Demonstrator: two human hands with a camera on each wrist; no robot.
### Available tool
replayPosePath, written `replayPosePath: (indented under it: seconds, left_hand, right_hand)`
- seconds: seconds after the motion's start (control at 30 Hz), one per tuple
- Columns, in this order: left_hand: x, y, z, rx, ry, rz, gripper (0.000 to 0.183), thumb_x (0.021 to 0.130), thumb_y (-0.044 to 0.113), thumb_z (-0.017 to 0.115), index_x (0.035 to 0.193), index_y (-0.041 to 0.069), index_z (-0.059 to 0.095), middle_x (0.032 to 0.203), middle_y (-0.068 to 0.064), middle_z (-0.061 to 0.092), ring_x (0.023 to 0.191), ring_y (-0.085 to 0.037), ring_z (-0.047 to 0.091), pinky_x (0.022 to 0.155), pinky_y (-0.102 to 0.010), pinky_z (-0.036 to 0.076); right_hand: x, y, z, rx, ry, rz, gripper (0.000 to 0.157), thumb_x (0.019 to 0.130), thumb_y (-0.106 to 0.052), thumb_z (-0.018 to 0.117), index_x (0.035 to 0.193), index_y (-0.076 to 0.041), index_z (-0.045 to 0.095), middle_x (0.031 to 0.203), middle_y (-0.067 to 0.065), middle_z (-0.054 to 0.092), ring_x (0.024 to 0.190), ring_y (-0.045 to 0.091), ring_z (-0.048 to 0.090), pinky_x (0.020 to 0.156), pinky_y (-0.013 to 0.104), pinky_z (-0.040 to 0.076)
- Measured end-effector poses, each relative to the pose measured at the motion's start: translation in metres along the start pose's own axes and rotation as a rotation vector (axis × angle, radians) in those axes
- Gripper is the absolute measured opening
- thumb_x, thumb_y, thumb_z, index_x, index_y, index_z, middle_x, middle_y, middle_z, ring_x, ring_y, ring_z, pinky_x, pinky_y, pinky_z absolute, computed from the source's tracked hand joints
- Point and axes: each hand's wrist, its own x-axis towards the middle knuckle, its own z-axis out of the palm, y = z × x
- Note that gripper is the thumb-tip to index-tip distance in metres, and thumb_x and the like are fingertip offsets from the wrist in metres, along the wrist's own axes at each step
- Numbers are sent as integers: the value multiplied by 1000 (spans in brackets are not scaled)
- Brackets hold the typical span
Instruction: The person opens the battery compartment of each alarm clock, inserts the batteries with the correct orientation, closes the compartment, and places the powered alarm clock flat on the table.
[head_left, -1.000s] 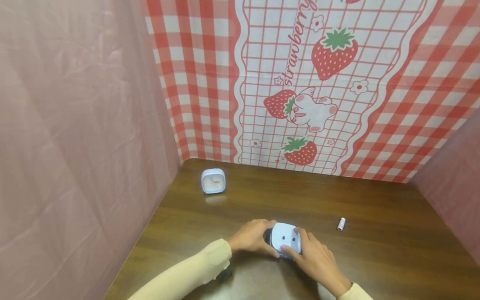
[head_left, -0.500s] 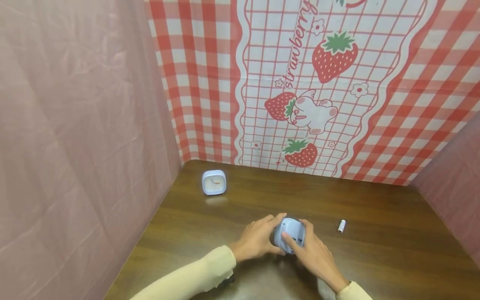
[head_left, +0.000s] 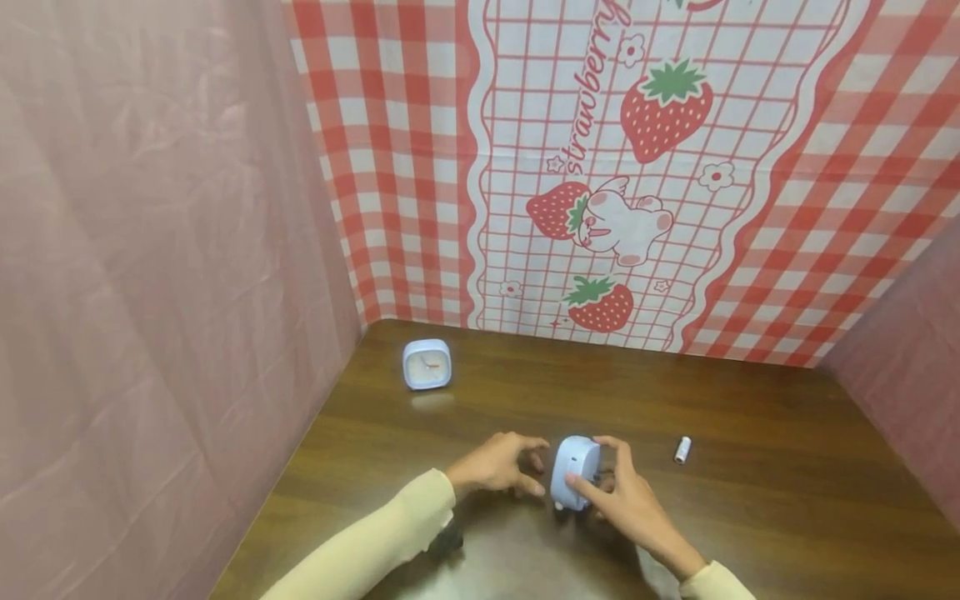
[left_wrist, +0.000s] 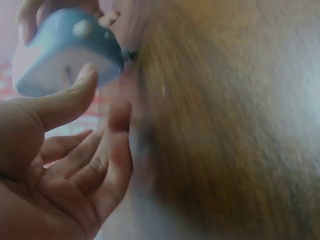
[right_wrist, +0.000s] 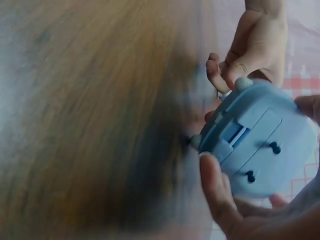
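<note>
Clock (head_left: 575, 451) of pale-blue rounded plastic, with black rear knobs (right_wrist: 274, 148), gripped by right hand (head_left: 632, 504); left hand (head_left: 497, 467) at nine o'clock, fingers parted; brown wood-grain worktop (head_left: 525, 387), red-checked cloth (head_left: 405, 167) at twelve.

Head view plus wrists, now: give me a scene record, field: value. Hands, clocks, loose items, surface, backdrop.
left hand: holds nothing; thumb and fingers apart, beside the held clock
right hand: grips the held clock
held clock: light blue; dial faces the left hand, two dark knobs on the back
second clock: upright, far left, dial facing the wearer
loose item: small white cylinder, likely a battery, right of the held clock
surface: brown wood-grain table
backdrop: red-and-white checked cloth, strawberry print
</note>
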Motion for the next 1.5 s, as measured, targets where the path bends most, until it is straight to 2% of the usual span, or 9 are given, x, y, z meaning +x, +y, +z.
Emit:
replayPosePath:
  seconds: [0.07,0.2,0.4,0.6,0.73,0.87,1.13,1.33,1.5]
  left_hand:
    - [1,-6,-1,-134,-6,-42,64,82,13,88,140,5,61,103,2,75,57,-13,67,49,-26,55]
    - [4,-12,-1,-273,-14,-79,55,85,12,85,135,5,65,105,2,73,60,-19,68,50,-30,56]
    - [8,-15,1,-281,-20,-59,66,81,14,88,142,8,61,111,3,73,62,-20,68,50,-32,56]
    - [7,-16,1,-295,-53,-28,69,81,15,88,143,10,60,123,-7,72,63,-20,70,50,-33,56]
    - [7,-20,2,-279,-44,0,61,79,12,89,136,12,66,108,-2,75,62,-18,70,50,-32,56]
    - [8,-23,2,-149,-2,57,56,75,9,91,128,16,71,94,6,74,57,-10,66,51,-27,56]
    - [8,-24,3,-6,58,158,58,78,19,89,132,17,69,114,3,74,63,0,62,65,-19,55]
    - [3,-21,2,10,125,89,56,79,31,90,127,11,72,98,6,74,52,-2,60,75,-17,52]
    - [-1,-18,3,-21,135,38,40,82,40,87,108,11,76,74,9,69,52,-4,60,58,-21,53]
  right_hand:
    - [0,3,-1,39,-25,-18,84,88,-33,82,149,-16,26,129,28,63,76,21,69,64,37,57]
    - [2,10,-5,86,-97,-79,82,86,-29,85,146,-18,29,144,32,52,94,21,68,77,36,57]
    - [8,21,-10,160,-263,-226,69,89,-19,82,142,-15,37,150,27,47,106,30,62,85,35,57]
    - [13,31,-14,214,-334,-272,64,91,-13,79,142,-12,40,148,22,51,119,36,58,96,33,53]
    - [14,33,-16,201,-376,-309,62,93,-14,77,145,-13,44,144,19,53,122,36,58,98,32,53]
    - [15,36,-14,142,-414,-393,59,97,-18,72,151,-15,47,145,15,54,122,30,60,100,34,52]
    - [18,42,-15,79,-356,-418,50,101,-22,67,149,-18,53,146,6,58,126,24,58,105,34,48]
    - [15,43,-16,34,-271,-398,51,102,-22,65,146,-2,54,141,18,60,122,22,61,99,30,51]
    - [14,42,-18,-6,-192,-395,46,101,-19,67,137,8,58,125,18,70,110,20,67,90,28,55]
